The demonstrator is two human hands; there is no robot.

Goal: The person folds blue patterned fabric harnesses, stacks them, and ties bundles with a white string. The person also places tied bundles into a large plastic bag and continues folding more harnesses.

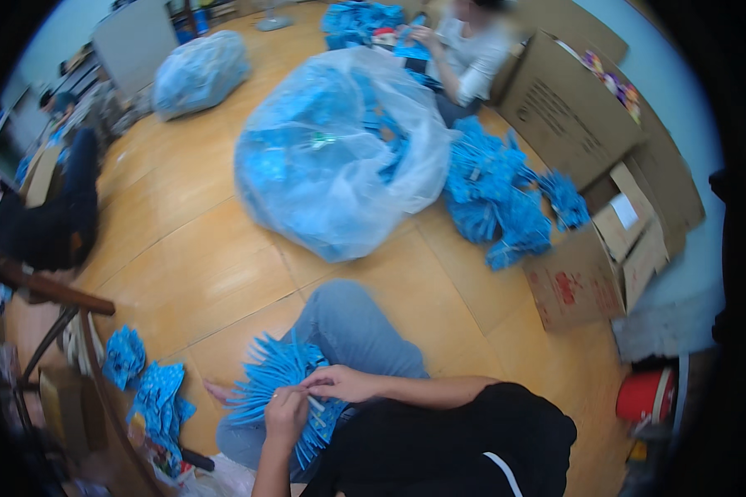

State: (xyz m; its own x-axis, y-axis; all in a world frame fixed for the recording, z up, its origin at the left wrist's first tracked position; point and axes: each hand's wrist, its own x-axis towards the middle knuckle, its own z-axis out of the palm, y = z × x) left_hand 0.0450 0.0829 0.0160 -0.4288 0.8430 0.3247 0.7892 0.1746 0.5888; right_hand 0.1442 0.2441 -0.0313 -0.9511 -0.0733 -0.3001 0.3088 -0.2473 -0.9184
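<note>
A blue patterned bundle with many thin strips fanning out like a fringe (267, 369) lies across my lap, over my jeans. Over it my left hand (285, 412) is closed, fingertips pinched together. From the right, my right hand (340, 383) reaches in, also closed, its fingertips meeting those of the left. Whatever is pinched between them is too small to make out. A short white strip (316, 405) shows on the bundle just under my fingers.
A big translucent bag of blue pieces (323, 166) stands ahead, with blue fringed heaps (493, 195) on its right. Cardboard boxes (576, 277) line the right. Small blue bundles (159, 398) lie left, near a wooden chair (54, 286). Another person (464, 62) sits at the far right.
</note>
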